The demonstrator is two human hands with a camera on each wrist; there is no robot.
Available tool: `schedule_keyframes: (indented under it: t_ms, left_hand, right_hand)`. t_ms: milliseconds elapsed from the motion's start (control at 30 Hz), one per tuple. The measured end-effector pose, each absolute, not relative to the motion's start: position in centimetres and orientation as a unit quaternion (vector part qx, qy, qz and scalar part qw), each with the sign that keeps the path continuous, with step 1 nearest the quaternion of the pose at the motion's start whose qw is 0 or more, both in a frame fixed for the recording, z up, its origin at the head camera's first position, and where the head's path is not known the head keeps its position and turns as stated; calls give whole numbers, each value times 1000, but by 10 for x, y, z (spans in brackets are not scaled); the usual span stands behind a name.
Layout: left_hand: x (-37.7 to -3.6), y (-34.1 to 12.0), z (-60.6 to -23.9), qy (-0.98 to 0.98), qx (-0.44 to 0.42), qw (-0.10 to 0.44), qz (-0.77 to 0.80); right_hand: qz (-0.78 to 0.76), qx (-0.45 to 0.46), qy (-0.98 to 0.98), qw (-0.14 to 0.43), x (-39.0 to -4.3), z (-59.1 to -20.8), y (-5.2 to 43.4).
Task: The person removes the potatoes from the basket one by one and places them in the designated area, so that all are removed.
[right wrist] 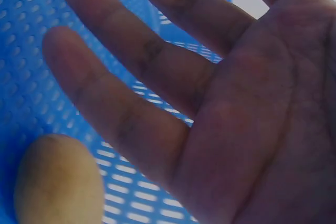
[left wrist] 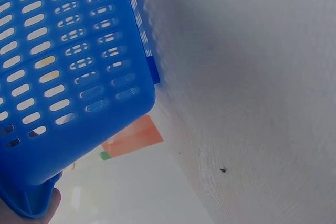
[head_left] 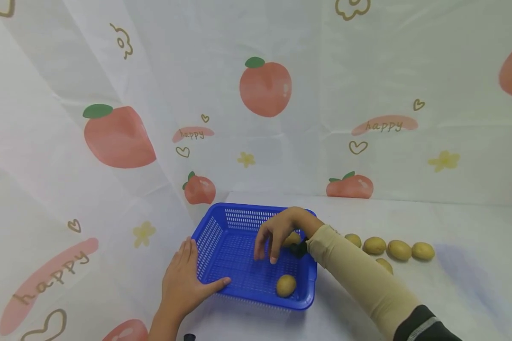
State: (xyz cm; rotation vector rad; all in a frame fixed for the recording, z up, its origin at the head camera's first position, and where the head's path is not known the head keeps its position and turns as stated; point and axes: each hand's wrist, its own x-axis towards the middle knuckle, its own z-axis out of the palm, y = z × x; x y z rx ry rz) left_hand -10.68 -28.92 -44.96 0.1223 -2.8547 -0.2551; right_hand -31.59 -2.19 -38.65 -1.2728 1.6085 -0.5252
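A blue plastic basket [head_left: 234, 237] with slotted walls sits on the white table. My left hand [head_left: 183, 279] rests against its left front corner, fingers straight along the left rim and thumb stretched over the front rim. Inside the basket hangs my right hand [head_left: 277, 232], palm down with loosely bent fingers and nothing in them; the palm and spread fingers fill much of the right wrist view. One potato [head_left: 286, 285] lies in the basket's front right corner. Another potato [head_left: 292, 239] is farther back at the right, partly hidden by the right hand.
Right of the basket, several potatoes [head_left: 398, 250] stand in a row on the table, with another potato [head_left: 385, 265] in front, partly covered by the right sleeve [head_left: 362, 284]. A white printed cloth [head_left: 303, 156] hangs behind and at the left.
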Motion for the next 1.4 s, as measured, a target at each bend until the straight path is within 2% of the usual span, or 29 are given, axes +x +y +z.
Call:
schedule_keyframes:
  t_ms: [200,633,1100,1400]
  left_hand:
    - [-107,-287,-447,-986,42,132,-89]
    - [-107,-287,-444,-986,41,135,-88]
    - [-106,-287,-444,-986,42,130,-92]
    - [-106,-286,-443,-987,47,126,-88]
  right_hand:
    - [-181,-474,665,548,-313,-396,-25]
    - [-118,-442,662,594,-310,-399,-31]
    - [-92,-432,648,621,-302,-409,-38]
    - [-49,-433,660,612,-292,-409,-42]
